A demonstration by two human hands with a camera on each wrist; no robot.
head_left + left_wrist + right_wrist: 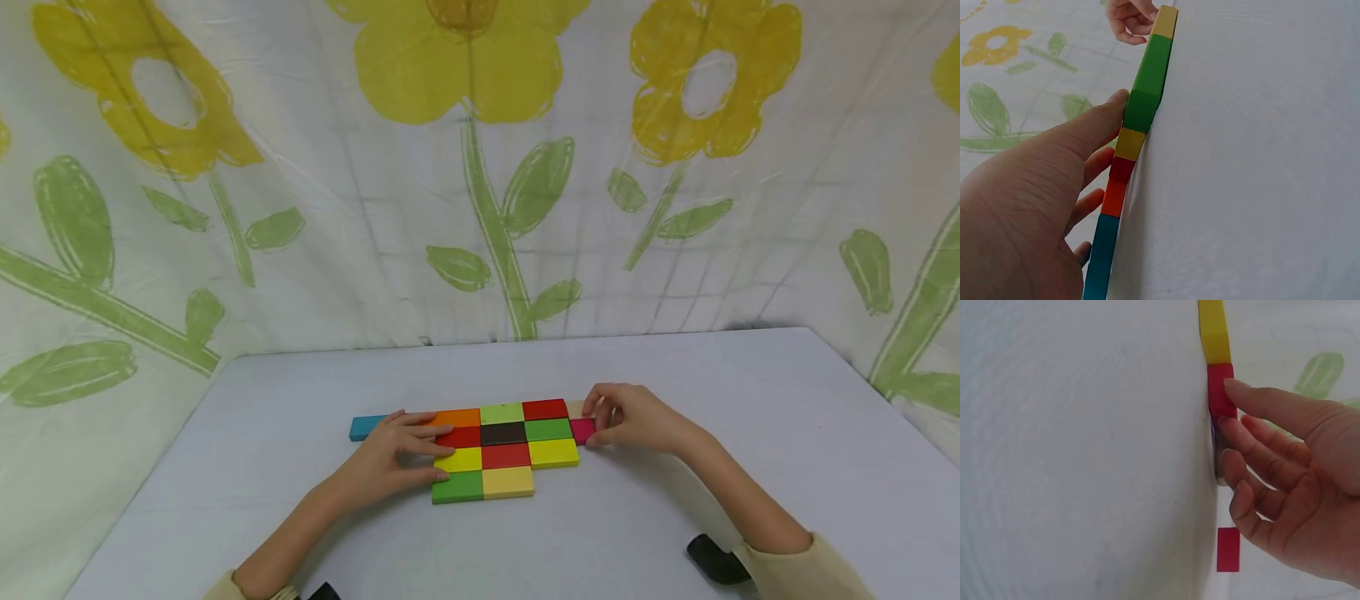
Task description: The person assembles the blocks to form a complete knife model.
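Flat coloured blocks lie edge to edge in stepped rows on the white table. My left hand (386, 462) rests on the left side with fingers spread, its tips on the orange block (459, 417), a red block (465, 437), a yellow block (465, 459) and the green block (457, 488). A blue block (366, 428) sticks out beyond that hand. At the right end my right hand (633, 417) holds the magenta block (582, 431) between thumb and curled fingers. Behind it, the beige block (573, 408) is partly hidden by the fingers.
The white table (675, 517) reaches back to a hanging cloth (360, 250) painted with yellow flowers. A black band (716, 560) is at my right wrist. Low in the right wrist view a red rectangle (1229, 550) shows; what it is I cannot tell.
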